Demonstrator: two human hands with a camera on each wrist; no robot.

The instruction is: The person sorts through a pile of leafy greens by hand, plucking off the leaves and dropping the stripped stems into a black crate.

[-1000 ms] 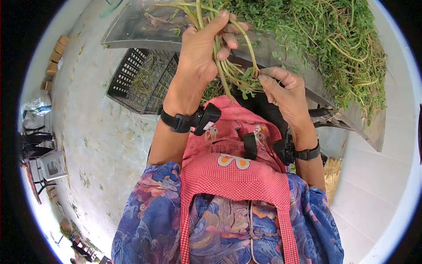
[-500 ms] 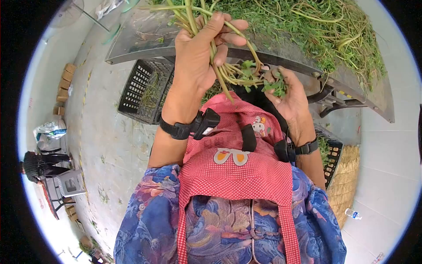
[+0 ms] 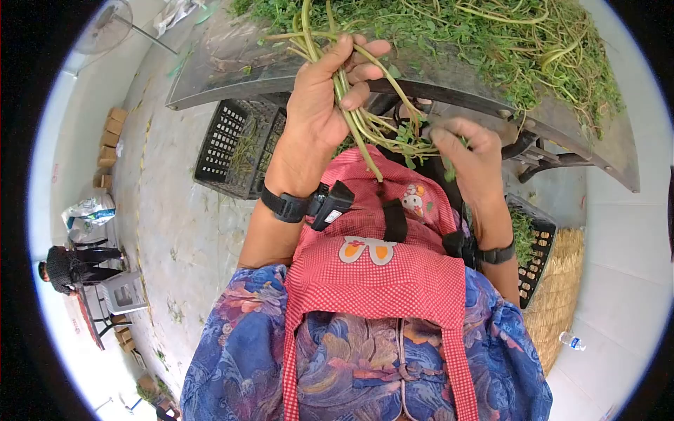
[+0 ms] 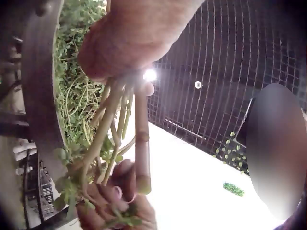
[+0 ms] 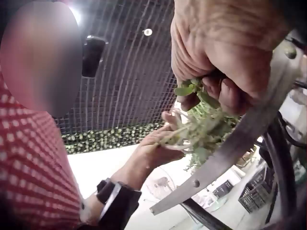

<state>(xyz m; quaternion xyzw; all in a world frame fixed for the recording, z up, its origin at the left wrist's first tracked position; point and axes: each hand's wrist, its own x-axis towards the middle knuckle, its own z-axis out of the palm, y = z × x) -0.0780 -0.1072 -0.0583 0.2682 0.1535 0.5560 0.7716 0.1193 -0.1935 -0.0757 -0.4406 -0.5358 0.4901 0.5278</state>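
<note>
A bundle of long green stems point(image 3: 341, 88) is gripped by my left hand point(image 3: 319, 105), thumb across it, with the stem ends reaching past the palm. At the leafy ends beside it, my right hand point(image 3: 469, 158) pinches small green leaves point(image 3: 449, 168) between thumb and curled fingers. In the right wrist view, leaves point(image 5: 184, 90) poke out from under the fingers of the right hand point(image 5: 225, 52). Seen by the left wrist camera, thick stems point(image 4: 143, 129) hang below the left hand point(image 4: 129, 38), and the right hand point(image 4: 120, 201) is beneath, near the leaves.
A heap of greens point(image 3: 519, 49) covers the metal table point(image 3: 232, 81) in front. Black crates stand on the floor, one at left point(image 3: 223, 151) and one at right point(image 3: 539, 245). A straw mat point(image 3: 562, 281), a bottle point(image 3: 572, 342) and a seated person point(image 3: 63, 270) are further off.
The right hand has closed round some leaves at the stem ends and shifted slightly right and down. The left hand keeps its grip on the bundle, and the view has moved a little.
</note>
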